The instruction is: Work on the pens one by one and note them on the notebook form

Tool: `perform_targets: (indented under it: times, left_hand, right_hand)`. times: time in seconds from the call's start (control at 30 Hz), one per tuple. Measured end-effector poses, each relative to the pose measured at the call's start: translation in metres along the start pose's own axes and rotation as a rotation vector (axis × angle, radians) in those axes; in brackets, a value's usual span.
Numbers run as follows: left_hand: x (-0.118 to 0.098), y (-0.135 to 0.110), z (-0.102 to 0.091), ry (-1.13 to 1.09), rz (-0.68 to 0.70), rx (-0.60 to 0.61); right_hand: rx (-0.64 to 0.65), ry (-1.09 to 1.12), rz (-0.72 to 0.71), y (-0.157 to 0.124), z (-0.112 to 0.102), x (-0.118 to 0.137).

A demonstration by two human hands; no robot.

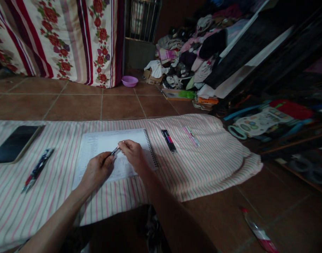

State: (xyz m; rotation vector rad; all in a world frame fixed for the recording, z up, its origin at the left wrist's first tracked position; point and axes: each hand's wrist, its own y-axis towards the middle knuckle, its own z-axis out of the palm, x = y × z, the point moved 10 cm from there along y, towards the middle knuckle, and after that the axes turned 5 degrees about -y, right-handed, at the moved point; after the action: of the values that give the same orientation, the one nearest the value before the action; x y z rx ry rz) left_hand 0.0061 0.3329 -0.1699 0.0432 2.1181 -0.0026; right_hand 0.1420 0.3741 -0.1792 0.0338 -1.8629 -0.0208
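Over a spiral notebook (pixel 108 140) with writing on its page, both hands hold one pen (pixel 115 150). My left hand (pixel 99 167) is closed round the pen's lower left part. At its upper right end, my right hand (pixel 131 151) pinches the tip between thumb and fingers. Whether a cap or another part is in that pinch I cannot tell. Right of the notebook's wire binding lie several dark pens (pixel 168 141) side by side. Farther right are some pink and pale pens (pixel 192 136). On the left lies another group of pens (pixel 37 170).
A striped cloth (pixel 203 168) covers the low surface. A dark tablet or phone (pixel 15 143) lies at its left end. On the tiled floor are a purple basin (pixel 129 81), heaped clothes (pixel 187 52) and a plastic bottle (pixel 259 232). A floral curtain (pixel 71 42) hangs behind.
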Motion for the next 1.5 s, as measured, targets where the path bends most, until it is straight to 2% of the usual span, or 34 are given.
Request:
perform_targets:
  times: [0.4,0.67,0.93,1.5]
  left_hand:
    - [-0.002,0.002,0.01,0.078,0.06,0.035]
    - [-0.009,0.001,0.003,0.138,0.101,-0.011]
    - [-0.01,0.001,-0.002,0.24,0.116,-0.059]
    - [-0.009,-0.001,0.003,0.256,0.162,-0.057]
  right_hand:
    - [0.035,0.006,-0.017,0.001,0.0,0.004]
    - [0.039,0.032,-0.007,0.001,0.003,0.003]
    - [0.034,0.081,0.068,-0.001,0.006,0.001]
    - [0.025,0.007,0.074,0.002,0.007,-0.005]
